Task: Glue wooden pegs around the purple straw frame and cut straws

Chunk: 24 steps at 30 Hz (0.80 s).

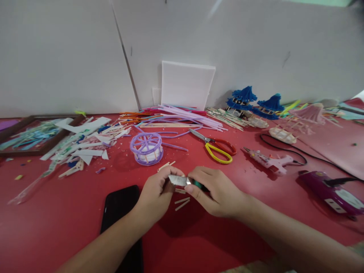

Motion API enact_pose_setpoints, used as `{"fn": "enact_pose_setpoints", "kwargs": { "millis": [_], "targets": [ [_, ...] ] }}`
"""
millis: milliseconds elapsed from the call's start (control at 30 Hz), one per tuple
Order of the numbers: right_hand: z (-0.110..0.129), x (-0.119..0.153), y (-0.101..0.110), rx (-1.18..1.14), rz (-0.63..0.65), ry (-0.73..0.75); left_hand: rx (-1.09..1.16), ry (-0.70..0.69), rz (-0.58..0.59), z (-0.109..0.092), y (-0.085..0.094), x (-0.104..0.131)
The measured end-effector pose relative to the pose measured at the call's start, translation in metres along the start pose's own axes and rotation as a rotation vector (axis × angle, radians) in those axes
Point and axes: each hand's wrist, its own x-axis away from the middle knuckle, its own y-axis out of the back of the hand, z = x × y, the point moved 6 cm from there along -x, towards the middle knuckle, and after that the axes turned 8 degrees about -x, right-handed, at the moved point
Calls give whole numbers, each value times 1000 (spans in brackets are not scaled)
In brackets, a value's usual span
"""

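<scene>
My right hand is closed around the green handle of a knife, whose broad silver blade points left. My left hand is closed right by the blade, fingers curled in; what it pinches, if anything, is hidden behind the blade and fingers. Short pale wooden sticks lie on the red table just under both hands, and a few more sit past my left fingertips. Beyond the left hand stands a small round frame of purple pipe cleaners with a white base and wooden posts.
Scissors with red and yellow handles, a pink glue gun and a purple power strip lie to the right. A black phone is under my left forearm. Pipe cleaners, paper scraps and blue-roofed models line the back.
</scene>
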Motion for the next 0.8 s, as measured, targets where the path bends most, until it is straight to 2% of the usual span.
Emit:
{"fn": "enact_pose_setpoints", "kwargs": {
  "millis": [367,433,533,600,667,800],
  "targets": [
    [2,-2,1,-55,-19,11,79,2,-25,-1,3,-1],
    [-6,-5,6,-30,-48,-22,89,-8,-28,-3,4,0],
    [-27,-7,22,70,-175,-138,57,-35,-48,-7,5,2],
    [-40,-7,34,127,-263,-196,-47,-44,-84,-6,7,2],
    [-46,-6,40,147,-306,-225,-242,-80,-108,-5,7,1],
    [-44,-6,36,168,-285,-236,-608,-117,-35,-3,0,-2]
  ]
}}
